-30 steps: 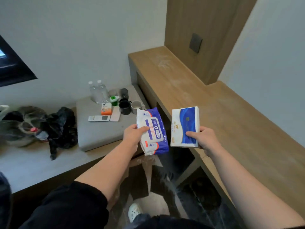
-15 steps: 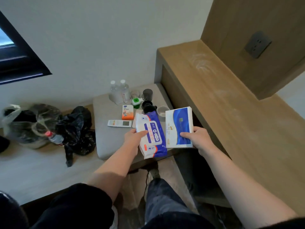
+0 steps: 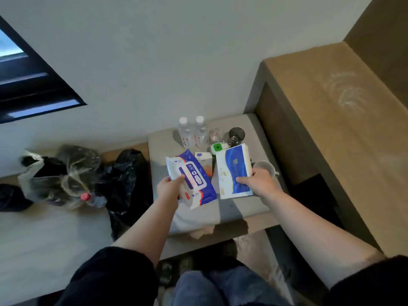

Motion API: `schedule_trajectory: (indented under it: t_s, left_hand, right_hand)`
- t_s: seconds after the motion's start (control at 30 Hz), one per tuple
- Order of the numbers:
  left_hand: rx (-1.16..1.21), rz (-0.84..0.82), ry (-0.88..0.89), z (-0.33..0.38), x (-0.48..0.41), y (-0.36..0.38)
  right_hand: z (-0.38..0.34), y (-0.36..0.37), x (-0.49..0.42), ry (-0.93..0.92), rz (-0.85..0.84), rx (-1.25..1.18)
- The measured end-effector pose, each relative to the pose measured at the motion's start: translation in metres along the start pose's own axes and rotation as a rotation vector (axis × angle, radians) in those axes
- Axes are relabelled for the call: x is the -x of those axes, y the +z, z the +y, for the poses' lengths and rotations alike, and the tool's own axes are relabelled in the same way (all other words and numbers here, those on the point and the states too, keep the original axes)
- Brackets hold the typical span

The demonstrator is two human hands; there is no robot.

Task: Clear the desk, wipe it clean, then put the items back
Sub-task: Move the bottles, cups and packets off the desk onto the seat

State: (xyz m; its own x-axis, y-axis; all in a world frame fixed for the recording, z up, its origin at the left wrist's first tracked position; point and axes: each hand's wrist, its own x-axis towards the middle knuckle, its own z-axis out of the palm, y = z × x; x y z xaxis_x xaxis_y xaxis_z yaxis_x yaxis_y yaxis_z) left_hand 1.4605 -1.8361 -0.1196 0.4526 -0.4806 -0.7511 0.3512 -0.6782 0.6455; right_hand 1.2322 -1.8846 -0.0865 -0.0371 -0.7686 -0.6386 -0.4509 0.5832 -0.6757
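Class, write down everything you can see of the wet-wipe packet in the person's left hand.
The soft white-and-blue plastic wet-wipe packet has a white flap label on its front and small red marks. The flap looks closed. It is held tilted above the grey padded stool, gripped at its lower left edge by the left hand, thumb on the front.

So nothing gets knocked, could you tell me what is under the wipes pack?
Beneath the wipes pack show the grey cushion and part of a small box; anything else is covered.
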Motion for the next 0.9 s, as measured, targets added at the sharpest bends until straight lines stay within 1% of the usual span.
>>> schedule_trajectory:
  t_s: [0.07, 0.2, 0.47, 0.7, 0.8, 0.9]
  left_hand:
    - [0.004, 0.038, -0.018, 0.008, -0.025, -0.014]
    - [-0.022, 0.058, -0.037, 0.024, -0.083, -0.038]
    - [-0.116, 0.071, -0.064, 0.03, -0.204, -0.065]
    - [-0.198, -0.011, 0.017, 0.023, -0.286, -0.065]
    - [-0.166, -0.063, 0.04, 0.019, -0.307, -0.058]
    - [-0.126, -0.181, 0.046, 0.015, -0.321, -0.047]
  right_hand:
    - [-0.01, 0.022, -0.014, 0.019, -0.019, 0.016]
    - [-0.019, 0.066, -0.044, 0.077, -0.045, 0.05]
    - [-0.013, 0.149, -0.109, 0.16, 0.026, 0.118]
    - [-0.014, 0.209, -0.165, 0.201, 0.053, 0.163]
    - [-0.015, 0.224, -0.182, 0.172, 0.126, 0.17]
    - [-0.007, 0.231, -0.191, 0.135, 0.23, 0.149]
